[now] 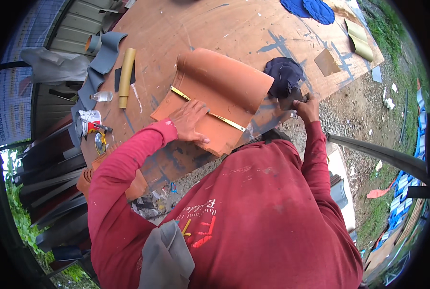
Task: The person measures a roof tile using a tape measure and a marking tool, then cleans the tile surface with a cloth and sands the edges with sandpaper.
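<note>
Orange from end to end, the roof tile (224,84) is lying on the wooden table (162,29) in front of you, its raised roll on the far side and a yellow ruler (227,121) slanting across its flatter part. Your left hand (190,120) is resting wide on the tile, covering a stretch of the ruler, while your right hand (308,107) is pinching a dark flat piece (287,102) beside the crumpled navy cloth (285,74). Toward your left, a tan tube (127,77), a clear bottle (102,96) and a can (88,123) are sitting near the edge.
</note>
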Available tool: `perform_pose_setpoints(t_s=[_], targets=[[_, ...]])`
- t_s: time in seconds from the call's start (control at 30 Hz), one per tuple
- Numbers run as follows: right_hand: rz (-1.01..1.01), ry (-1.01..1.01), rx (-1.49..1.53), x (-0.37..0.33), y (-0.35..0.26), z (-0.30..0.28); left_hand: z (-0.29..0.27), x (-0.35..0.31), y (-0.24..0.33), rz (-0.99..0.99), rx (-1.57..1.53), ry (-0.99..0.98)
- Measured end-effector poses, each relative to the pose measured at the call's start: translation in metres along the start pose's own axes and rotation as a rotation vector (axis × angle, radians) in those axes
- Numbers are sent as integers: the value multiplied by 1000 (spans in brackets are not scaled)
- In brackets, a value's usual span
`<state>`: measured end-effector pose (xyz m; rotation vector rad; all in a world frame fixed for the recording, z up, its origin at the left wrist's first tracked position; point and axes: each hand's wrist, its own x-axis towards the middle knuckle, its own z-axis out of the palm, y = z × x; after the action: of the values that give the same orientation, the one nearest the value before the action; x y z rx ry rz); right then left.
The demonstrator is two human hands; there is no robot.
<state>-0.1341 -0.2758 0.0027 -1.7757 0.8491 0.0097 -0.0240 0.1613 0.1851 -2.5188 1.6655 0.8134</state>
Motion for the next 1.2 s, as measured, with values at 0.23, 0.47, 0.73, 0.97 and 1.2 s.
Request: perform_pose_setpoints(t_s=[0.23, 0.47, 0.73, 0.97, 1.2], targets=[[-220, 481, 356, -64, -44, -52, 45, -9, -6, -91, 78, 196], [-850, 357, 213, -147, -162, 82, 11, -18, -17, 208, 239, 130], [-848, 415, 280, -77, -165, 151, -1, 1, -11, 183, 188, -67], [-309, -40, 975, -90, -168, 103, -12, 9, -15, 212, 227, -166], [-182, -128, 435, -247, -51, 47, -4, 2, -28, 224, 161, -127]])
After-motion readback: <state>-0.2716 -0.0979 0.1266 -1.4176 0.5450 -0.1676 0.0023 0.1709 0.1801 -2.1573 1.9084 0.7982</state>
